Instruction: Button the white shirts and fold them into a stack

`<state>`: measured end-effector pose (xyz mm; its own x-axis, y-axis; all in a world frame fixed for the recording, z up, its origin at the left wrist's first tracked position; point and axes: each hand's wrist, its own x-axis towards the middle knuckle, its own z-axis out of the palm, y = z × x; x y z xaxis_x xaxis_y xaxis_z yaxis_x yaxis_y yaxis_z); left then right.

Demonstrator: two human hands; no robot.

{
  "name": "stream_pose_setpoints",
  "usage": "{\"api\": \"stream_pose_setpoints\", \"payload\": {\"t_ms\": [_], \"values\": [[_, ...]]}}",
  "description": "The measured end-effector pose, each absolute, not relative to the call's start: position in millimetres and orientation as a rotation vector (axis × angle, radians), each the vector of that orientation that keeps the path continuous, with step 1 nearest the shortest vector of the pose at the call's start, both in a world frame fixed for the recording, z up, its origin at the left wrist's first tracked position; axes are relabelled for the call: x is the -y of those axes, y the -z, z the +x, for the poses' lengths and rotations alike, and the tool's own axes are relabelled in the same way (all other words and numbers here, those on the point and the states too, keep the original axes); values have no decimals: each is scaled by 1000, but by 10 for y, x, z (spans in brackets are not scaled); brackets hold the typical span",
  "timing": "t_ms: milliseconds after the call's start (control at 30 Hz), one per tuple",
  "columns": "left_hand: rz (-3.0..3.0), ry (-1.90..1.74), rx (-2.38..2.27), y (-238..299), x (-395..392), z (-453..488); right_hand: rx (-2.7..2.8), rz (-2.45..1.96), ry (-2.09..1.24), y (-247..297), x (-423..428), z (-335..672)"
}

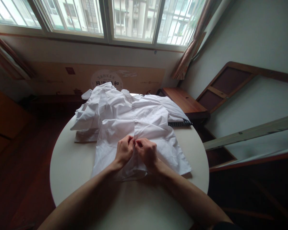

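Note:
A white shirt [153,118] lies spread on a round white table [69,169], its front placket running down the middle towards me. My left hand [124,149] is closed, pinching the placket edge of the shirt. Right beside it, my right hand [146,150] pinches the same edge from the other side, and the fingertips of both hands nearly meet. Whatever small part sits between the fingertips is hidden. Bunched white cloth [93,105] is heaped at the far left of the shirt.
Dark patterned cloth [181,123] shows under the white fabric at the right. Behind the table stand a brown wooden desk [182,99] and a printed cardboard panel [144,76] below barred windows. A wooden chair-like frame [220,86] is against the right wall.

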<state>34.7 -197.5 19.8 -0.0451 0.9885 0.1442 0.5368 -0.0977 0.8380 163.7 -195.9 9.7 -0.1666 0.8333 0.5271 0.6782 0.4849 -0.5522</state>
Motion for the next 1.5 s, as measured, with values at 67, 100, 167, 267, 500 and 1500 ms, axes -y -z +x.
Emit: {"api": "stream_pose_setpoints", "payload": {"t_ms": [67,100,167,267,500,1500], "values": [[1708,-1058,-1632,-189,1988,347,1961,-1266,-190,-116,1956,1636],[1720,-1060,-1632,-184,1991,345,1972,-1286,-189,-126,1957,1635],[1729,-1063,-1620,-182,1989,340,1962,-1333,-222,-141,1960,1632],[1707,-1044,-1602,-197,1974,330,1919,-1342,-248,-134,1965,1630],[1616,-1031,-1593,-179,1940,340,1975,-1213,-150,-54,1967,1627],[2538,-81,-1108,-332,2855,-310,2749,-1157,-589,-395,2728,2823]]}}
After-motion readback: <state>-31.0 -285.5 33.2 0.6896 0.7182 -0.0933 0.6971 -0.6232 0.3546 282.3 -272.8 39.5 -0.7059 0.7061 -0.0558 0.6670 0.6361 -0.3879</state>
